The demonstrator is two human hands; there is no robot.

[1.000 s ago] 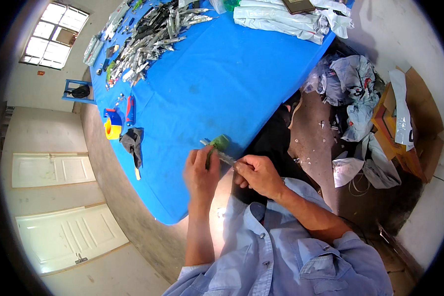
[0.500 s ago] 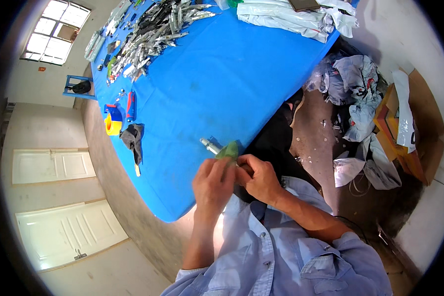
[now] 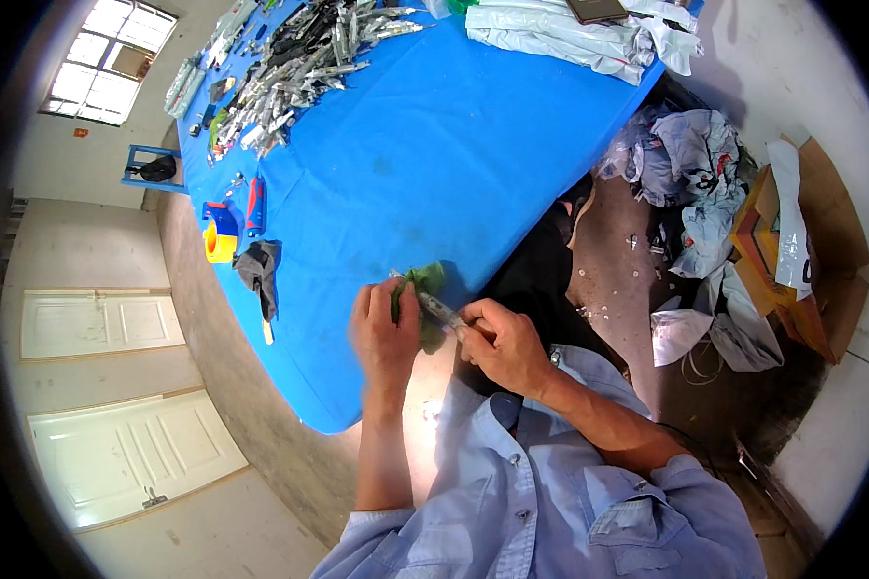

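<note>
At the far left, two white doors [image 3: 130, 458] are in the pale wall, and a blue frame [image 3: 137, 174] with a black bag [image 3: 159, 168] stands on the floor. Next comes the blue-covered surface [image 3: 357, 203]. On its left side there are a yellow and blue ring-shaped object [image 3: 219, 246], a red and blue tool [image 3: 256, 206] and a dark grey cloth [image 3: 257, 268]; farther back lies a heap of slim silvery pieces [image 3: 304, 87]. Near the closer edge of the surface, the left hand [image 3: 384, 326] pinches a green cloth [image 3: 428, 278] around the upper end of one slim silvery piece [image 3: 438, 309]. The right hand [image 3: 504, 343] is clamped on the lower end of this same piece, so the hands are a little apart and the piece slants between them. I cannot tell if it touches the surface. Farther right, whitish plastic bags [image 3: 555, 41] lie on the surface, and an open cardboard box [image 3: 832, 217] is by the wall.
</note>
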